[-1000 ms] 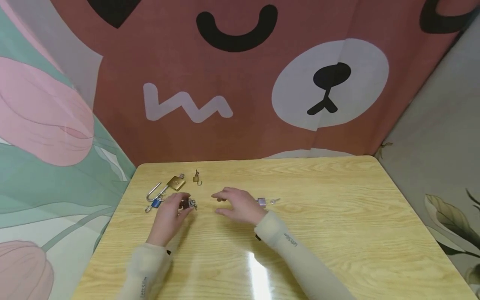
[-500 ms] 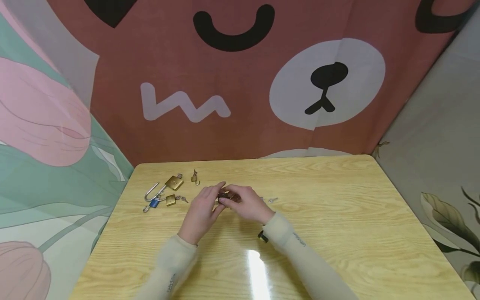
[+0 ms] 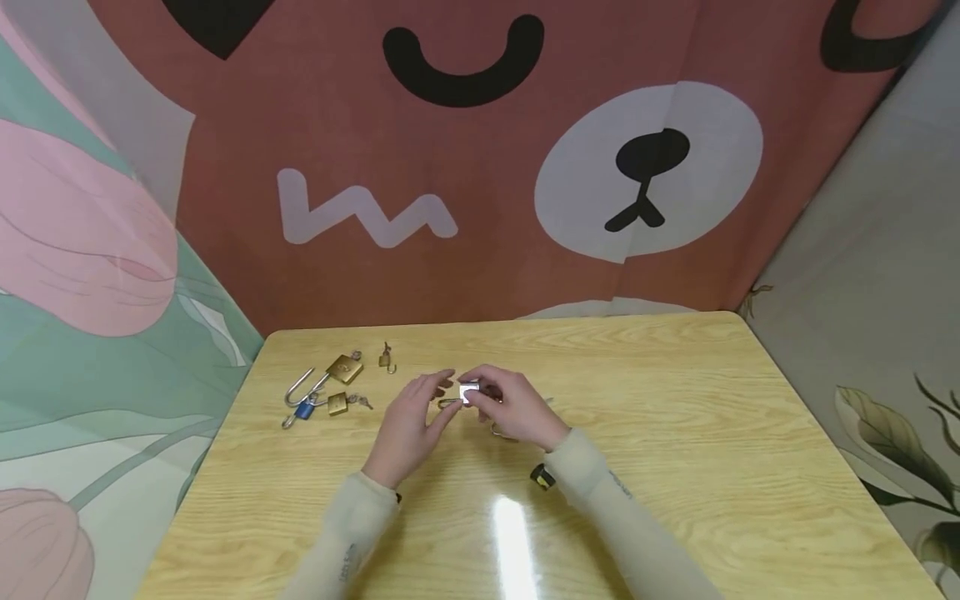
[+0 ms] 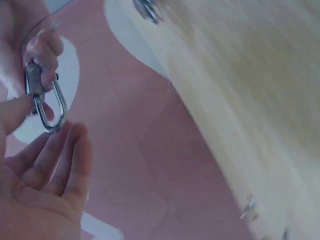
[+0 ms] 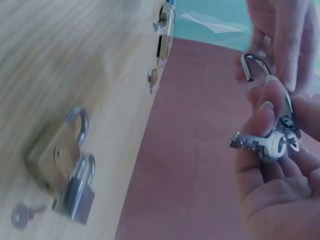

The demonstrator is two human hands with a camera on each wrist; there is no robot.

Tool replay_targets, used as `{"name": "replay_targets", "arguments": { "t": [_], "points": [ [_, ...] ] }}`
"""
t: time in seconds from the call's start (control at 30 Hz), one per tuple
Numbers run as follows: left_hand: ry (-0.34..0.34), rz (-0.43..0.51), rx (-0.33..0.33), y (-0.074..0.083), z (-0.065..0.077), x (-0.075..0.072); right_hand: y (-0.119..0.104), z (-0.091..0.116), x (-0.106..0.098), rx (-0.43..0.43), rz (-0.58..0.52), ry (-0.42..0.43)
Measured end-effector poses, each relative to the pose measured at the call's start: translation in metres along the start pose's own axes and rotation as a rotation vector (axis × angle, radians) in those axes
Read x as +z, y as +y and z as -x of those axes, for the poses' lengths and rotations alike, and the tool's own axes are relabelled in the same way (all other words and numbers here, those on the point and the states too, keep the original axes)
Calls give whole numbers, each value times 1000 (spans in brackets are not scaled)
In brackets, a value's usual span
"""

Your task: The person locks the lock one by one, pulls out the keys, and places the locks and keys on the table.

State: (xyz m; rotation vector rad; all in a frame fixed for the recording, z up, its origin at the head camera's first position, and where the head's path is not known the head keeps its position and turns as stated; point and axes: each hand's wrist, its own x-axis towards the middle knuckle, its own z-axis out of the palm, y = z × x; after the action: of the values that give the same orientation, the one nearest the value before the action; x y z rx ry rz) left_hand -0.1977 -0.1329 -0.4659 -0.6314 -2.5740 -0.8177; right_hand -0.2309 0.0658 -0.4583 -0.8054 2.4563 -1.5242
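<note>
Leftward on the tabletop (image 3: 675,417), we see a blue padlock (image 3: 303,410). Our left hand (image 3: 403,427) extends loose fingers by the open shackle (image 3: 447,403) of a silver padlock (image 3: 467,389), its long axis crosswise between our hands, shackle pointing left; our right hand (image 3: 519,410) pinches its body, near keys (image 5: 257,144).

Above the table (image 3: 675,467), the right hand (image 3: 517,407) pinches a silver padlock (image 3: 467,388) — the left hand (image 3: 405,429) is just beside it, at eight o'clock. Toward nine lie a blue padlock (image 3: 304,410) and a brass padlock (image 3: 337,404) with keys (image 3: 363,401); between nine and ten, a large brass padlock (image 3: 345,369); at ten, a tiny padlock (image 3: 385,361).
</note>
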Motion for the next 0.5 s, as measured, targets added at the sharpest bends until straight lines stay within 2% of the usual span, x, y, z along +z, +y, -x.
{"name": "replay_targets", "arguments": {
  "t": [0.13, 0.23, 0.5],
  "points": [
    [-56, 159, -101, -4, -1, 1, 3, 4, -10, 7, -53, 13],
    [-86, 265, -138, -5, -3, 1, 5, 7, -15, 17, -94, 10],
    [-100, 356, -160, -2, -7, 9, 15, 16, -20, 27, -94, 26]
  ]
}}
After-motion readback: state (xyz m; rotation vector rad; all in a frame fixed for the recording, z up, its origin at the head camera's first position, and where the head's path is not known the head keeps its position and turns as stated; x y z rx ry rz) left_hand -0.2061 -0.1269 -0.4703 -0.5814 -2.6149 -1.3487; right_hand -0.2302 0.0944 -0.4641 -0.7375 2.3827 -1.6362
